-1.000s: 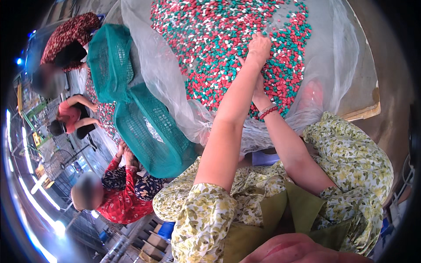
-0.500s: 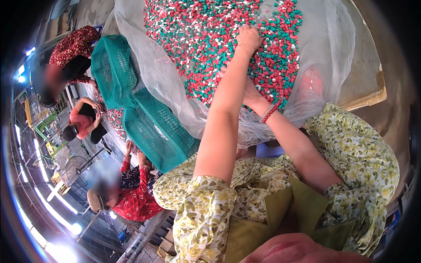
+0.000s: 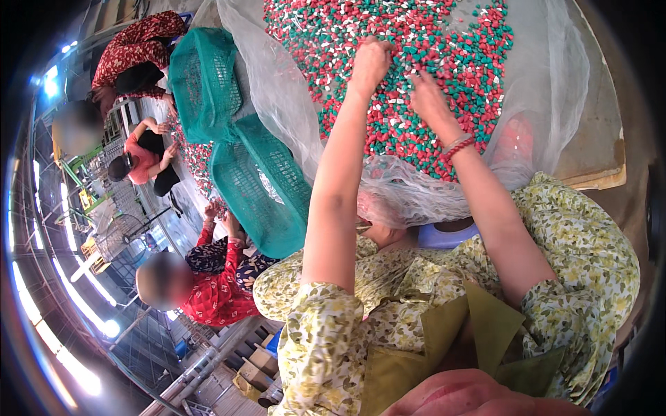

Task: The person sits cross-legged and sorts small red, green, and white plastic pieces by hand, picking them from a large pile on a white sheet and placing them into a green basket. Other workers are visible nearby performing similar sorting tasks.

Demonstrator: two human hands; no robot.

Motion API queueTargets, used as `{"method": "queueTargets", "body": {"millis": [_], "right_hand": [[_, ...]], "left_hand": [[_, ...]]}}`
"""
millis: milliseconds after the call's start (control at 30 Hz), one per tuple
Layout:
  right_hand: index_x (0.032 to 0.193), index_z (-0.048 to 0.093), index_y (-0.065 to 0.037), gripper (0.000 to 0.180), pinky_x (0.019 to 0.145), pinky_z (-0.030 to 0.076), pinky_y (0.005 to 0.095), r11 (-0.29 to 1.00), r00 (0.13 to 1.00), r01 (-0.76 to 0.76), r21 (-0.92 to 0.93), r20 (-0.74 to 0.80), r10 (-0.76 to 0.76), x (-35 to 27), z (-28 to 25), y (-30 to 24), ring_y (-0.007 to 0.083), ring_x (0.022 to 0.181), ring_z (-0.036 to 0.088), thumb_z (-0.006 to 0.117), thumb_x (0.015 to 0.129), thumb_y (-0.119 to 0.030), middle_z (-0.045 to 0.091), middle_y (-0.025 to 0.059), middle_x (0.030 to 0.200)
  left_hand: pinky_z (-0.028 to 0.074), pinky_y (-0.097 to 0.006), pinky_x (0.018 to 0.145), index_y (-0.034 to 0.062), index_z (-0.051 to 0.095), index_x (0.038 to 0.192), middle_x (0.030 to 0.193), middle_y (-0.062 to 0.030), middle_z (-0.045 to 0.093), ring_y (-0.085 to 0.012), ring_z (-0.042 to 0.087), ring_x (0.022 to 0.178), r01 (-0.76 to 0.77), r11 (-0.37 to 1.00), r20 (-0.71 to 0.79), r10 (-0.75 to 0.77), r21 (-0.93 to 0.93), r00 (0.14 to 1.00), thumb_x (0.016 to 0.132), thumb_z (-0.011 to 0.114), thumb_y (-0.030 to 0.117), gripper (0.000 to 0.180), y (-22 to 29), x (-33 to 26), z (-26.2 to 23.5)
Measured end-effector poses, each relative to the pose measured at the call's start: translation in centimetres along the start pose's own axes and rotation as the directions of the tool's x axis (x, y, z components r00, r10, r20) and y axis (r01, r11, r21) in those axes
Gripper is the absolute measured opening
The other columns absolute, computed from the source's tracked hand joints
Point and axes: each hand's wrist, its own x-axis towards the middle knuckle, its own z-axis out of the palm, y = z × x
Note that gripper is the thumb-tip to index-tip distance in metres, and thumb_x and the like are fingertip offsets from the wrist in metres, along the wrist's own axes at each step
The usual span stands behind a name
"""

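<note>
A wide layer of small red, green and white pieces (image 3: 388, 128) covers a translucent sheet in front of me; they look like pebbles or plastic bits. My left hand (image 3: 372, 61) is over the middle of the layer, its fingers curled down among the pieces. What lies in those fingers, if anything, is hidden. To its right and slightly nearer, my right hand (image 3: 431, 100) reaches into the pieces with its fingers stretched and partly apart. I see nothing held in it. A red bracelet (image 3: 458, 145) circles my right wrist.
Two green mesh-lined baskets (image 3: 260, 187) stand to the left. The translucent sheet (image 3: 416, 201) bunches up near my lap. A bare foot (image 3: 512, 139) shows through it at the right. Several other people, one in a red shirt (image 3: 222, 291), sit or bend over similar pieces at the left.
My hands have moved apart: the right came out from under the left forearm and reached farther forward, and the left shifted leftward relative to the pieces. The whole view has turned slightly.
</note>
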Motion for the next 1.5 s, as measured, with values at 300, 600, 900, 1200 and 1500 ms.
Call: {"method": "queueTargets", "body": {"millis": [300,600,900,1200,1500], "right_hand": [[0.131,0.042,-0.010,0.054,0.089,0.043,0.0376,0.963,0.984,-0.165,0.215,-0.036,0.177,1.3,-6.2,8.8,0.0333,0.100,0.057,0.056,0.078,-0.012,0.058,0.0196,0.110],[0.105,0.065,-0.013,0.031,0.076,0.050,0.0315,0.868,0.898,-0.271,0.416,-0.214,0.384,3.0,-9.7,13.9,0.0223,0.078,0.064,0.056,0.075,-0.008,0.066,0.0117,0.093],[0.124,0.047,-0.016,0.062,0.094,0.039,0.0478,0.846,0.907,-0.418,-0.330,-0.199,0.371,1.9,-7.9,6.5,0.0363,0.115,0.039,0.072,0.070,-0.030,0.040,0.0139,0.126],[0.113,0.056,-0.011,0.041,0.087,0.044,0.0467,0.963,0.978,-0.043,-0.266,0.186,0.095,2.6,-3.5,1.5,0.0304,0.109,0.046,0.064,0.072,-0.013,0.049,0.0125,0.116],[0.112,0.057,-0.005,0.037,0.081,0.048,0.0405,0.965,0.989,0.057,0.255,-0.147,-0.019,1.9,-2.7,-1.7,0.0345,0.086,0.060,0.053,0.075,-0.004,0.055,0.0220,0.099]], "left_hand": [[0.052,-0.039,0.075,0.0058,0.066,0.089,0.101,-0.0159,0.058,-0.0288,0.058,0.097,0.106,0.875,0.312,-0.278,0.472,0.909,0.076,0.061,0.011,0.014,3.4,2.1,5.2],[0.051,-0.038,0.077,0.0019,0.064,0.095,0.109,-0.0207,0.055,-0.0315,0.056,0.102,0.131,0.844,0.398,-0.376,0.520,0.837,0.078,0.061,0.013,0.020,5.4,-1.8,4.6],[0.053,-0.035,0.072,0.0031,0.066,0.091,0.103,-0.0173,0.054,-0.0305,0.055,0.095,0.051,0.821,0.345,-0.294,0.568,0.891,0.071,0.067,0.010,0.021,6.2,-2.8,4.0],[0.049,-0.031,0.062,0.0092,0.072,0.078,0.067,-0.0068,0.066,-0.0153,0.063,0.062,0.618,0.756,0.139,-0.603,-0.213,0.786,0.065,0.075,0.030,0.024,3.9,-7.8,-1.6],[0.048,-0.026,0.064,-0.0048,0.064,0.091,0.073,-0.0067,0.065,-0.0124,0.062,0.067,0.573,0.412,0.056,-0.776,-0.708,0.628,0.078,0.068,0.020,0.029,1.9,-12.7,-3.1]]}}
